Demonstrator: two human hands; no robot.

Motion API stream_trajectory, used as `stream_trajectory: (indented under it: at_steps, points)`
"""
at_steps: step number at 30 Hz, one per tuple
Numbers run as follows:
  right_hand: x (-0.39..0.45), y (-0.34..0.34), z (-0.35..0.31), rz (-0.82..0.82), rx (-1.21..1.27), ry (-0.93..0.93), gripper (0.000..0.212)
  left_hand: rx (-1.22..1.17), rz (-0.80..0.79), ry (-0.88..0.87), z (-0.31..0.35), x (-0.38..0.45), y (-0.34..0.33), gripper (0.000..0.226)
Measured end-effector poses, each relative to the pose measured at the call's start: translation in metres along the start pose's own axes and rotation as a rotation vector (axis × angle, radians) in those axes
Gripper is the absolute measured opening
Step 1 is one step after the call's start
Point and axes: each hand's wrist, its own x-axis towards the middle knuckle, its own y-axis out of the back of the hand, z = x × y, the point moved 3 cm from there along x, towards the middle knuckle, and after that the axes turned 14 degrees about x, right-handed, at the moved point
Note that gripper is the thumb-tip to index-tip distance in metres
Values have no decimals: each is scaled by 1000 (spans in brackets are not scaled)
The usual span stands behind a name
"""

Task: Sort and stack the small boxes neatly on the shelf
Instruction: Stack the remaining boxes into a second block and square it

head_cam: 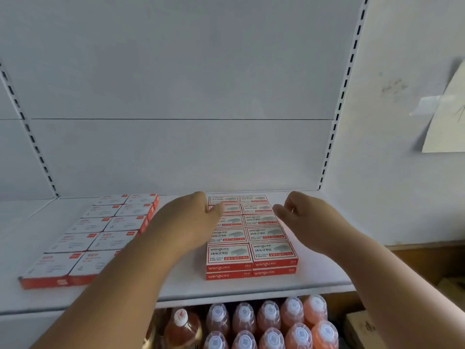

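Observation:
Small red-and-white staple boxes (251,238) stand on the white shelf (181,285) in two columns, two layers high, at the centre right. My left hand (186,222) rests against the left side of this stack, its thumb lying over a box in the upper rows. My right hand (304,217) is at the stack's right side with fingers curled; neither hand holds a box. A second group of flatter red-and-white boxes (100,233) lies in two columns on the left part of the shelf, partly hidden by my left forearm.
Below the shelf stand rows of orange and brown drink bottles (269,321) with capped tops. Slotted uprights (337,109) frame the white back panel. A sheet of paper (445,117) is taped to the wall at the right. Cardboard boxes (359,326) sit low right.

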Motion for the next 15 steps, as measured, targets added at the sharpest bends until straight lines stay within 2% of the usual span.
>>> stream_trajectory:
  at_steps: [3, 5, 8, 12, 15]
  points:
    - [-48, 7, -4, -47, -86, 28, 68, -28, -59, -70, -11, -49, -3, 57]
    - [-68, 10, -8, -106, -157, 16, 78, -6, -87, -100, -14, -69, -10, 56]
    - [-74, 9, -11, -201, -244, 15, 70, 26, -25, -158, -9, -80, -15, 37]
    - [-68, 2, -5, -194, -242, 116, 58, 0, 77, -148, -8, -80, -25, 31]
    - [-62, -6, -1, -180, -233, 200, 57, -17, 104, -121, -9, -79, -29, 29]
